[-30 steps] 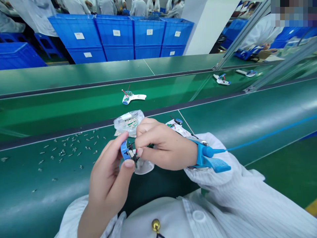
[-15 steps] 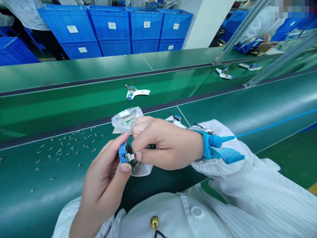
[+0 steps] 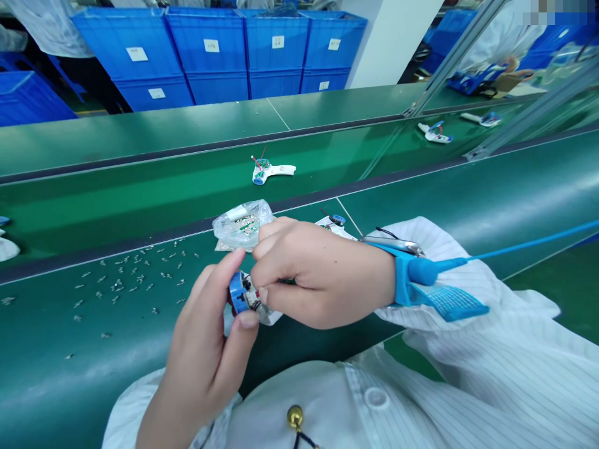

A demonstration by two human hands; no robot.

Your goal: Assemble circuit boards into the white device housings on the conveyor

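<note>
Between thumb and fingers, my left hand (image 3: 206, 337) grips a small white-and-blue device housing (image 3: 238, 293) with a circuit board and wires exposed. My right hand (image 3: 313, 268) is pinched at the open side of the housing, by a small connector with a bit of red. Its fingers cover most of the connector, so how it sits is hidden. A blue wrist strap (image 3: 416, 280) with a cord is around my right wrist. Just beyond my hands lies a clear plastic bag (image 3: 243, 224) of small parts. Part of another white housing (image 3: 334, 226) shows behind my right hand.
Several small metal pieces (image 3: 135, 271) lie scattered on the green bench at left. A green belt (image 3: 187, 187) beyond carries white housings, one (image 3: 274, 171) in the middle. Blue bins (image 3: 206, 56) stand behind, and a metal post (image 3: 453, 62) rises at right. Other people are farther back.
The housings on the belt have shifted right, and another has come into view at the left edge. The housing in my left hand has turned slightly; my right hand stays pinched at it.
</note>
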